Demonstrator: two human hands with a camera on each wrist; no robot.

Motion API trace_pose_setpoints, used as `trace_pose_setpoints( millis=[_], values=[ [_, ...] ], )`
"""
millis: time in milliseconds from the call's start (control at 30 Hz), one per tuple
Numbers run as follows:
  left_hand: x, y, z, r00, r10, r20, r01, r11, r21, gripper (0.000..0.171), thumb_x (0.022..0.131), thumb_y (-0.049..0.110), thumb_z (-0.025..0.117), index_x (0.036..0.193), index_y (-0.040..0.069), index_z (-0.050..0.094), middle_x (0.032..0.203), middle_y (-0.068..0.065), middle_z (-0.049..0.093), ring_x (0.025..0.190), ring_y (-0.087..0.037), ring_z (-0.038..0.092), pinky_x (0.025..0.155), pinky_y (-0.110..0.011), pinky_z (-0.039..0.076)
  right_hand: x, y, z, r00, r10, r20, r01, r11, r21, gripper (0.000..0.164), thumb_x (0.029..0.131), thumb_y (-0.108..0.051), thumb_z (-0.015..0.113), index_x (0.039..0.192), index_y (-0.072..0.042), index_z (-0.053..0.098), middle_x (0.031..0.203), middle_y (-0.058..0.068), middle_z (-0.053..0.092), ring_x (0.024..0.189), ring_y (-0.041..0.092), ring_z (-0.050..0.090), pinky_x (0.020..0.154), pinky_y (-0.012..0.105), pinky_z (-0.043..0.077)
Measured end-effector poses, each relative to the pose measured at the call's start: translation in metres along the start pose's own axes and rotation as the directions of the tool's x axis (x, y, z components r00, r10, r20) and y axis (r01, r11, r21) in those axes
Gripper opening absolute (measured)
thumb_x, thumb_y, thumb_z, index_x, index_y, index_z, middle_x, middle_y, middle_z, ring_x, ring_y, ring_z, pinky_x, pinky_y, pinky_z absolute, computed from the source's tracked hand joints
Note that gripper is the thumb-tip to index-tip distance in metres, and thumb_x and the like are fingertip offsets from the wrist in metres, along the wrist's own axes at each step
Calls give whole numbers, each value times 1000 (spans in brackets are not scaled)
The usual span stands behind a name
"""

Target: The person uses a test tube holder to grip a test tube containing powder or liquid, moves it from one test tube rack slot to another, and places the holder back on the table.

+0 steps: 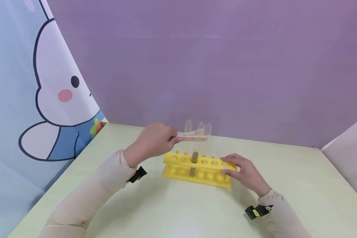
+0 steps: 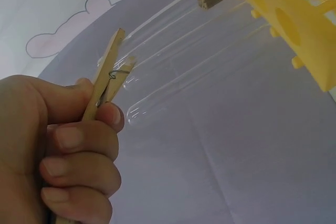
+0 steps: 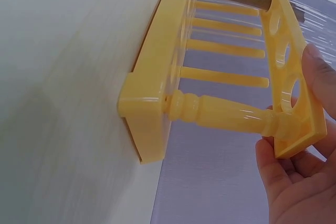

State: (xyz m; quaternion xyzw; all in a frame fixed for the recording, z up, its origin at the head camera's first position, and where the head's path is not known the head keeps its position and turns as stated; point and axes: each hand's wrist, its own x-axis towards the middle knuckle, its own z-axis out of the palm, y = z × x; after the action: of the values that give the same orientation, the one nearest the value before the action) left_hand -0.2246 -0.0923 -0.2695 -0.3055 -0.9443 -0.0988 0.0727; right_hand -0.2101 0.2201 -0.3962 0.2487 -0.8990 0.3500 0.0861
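Observation:
My left hand point(image 1: 154, 140) grips a wooden test tube holder point(image 1: 187, 138) with its fingers curled round the handles. In the left wrist view the holder's wire-sprung end point(image 2: 107, 72) overlaps the closed end of one clear test tube. Three glass test tubes point(image 1: 188, 125) stand upside down along the back of a yellow test tube rack point(image 1: 208, 166), rounded ends up. My right hand point(image 1: 245, 172) holds the rack's right end, thumb and fingers at its upper plate point(image 3: 310, 98). A brown wooden rod point(image 1: 194, 157) stands upright through one of the rack's holes.
The rack rests on a pale green table point(image 1: 196, 211). A purple backdrop point(image 1: 208, 72) rises behind the table, and a blue cartoon-print cloth point(image 1: 12, 99) hangs on the left. Thin yellow pegs point(image 3: 226, 51) line the rack's back.

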Motion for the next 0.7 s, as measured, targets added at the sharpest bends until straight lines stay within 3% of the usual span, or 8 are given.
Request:
trace_pose_setpoints(
  millis=[700],
  values=[
    [-8, 0, 19, 999, 33, -23, -31, 997, 72, 42, 94, 27, 57, 57, 18, 40, 49, 7, 26, 47, -9, 24, 47, -24, 21, -3, -2, 3, 1000, 26, 3, -26, 1000, 7, 40, 78, -12, 76, 116, -3, 65, 111, 7, 64, 105, 27, 59, 87, 48, 47]
  ],
)
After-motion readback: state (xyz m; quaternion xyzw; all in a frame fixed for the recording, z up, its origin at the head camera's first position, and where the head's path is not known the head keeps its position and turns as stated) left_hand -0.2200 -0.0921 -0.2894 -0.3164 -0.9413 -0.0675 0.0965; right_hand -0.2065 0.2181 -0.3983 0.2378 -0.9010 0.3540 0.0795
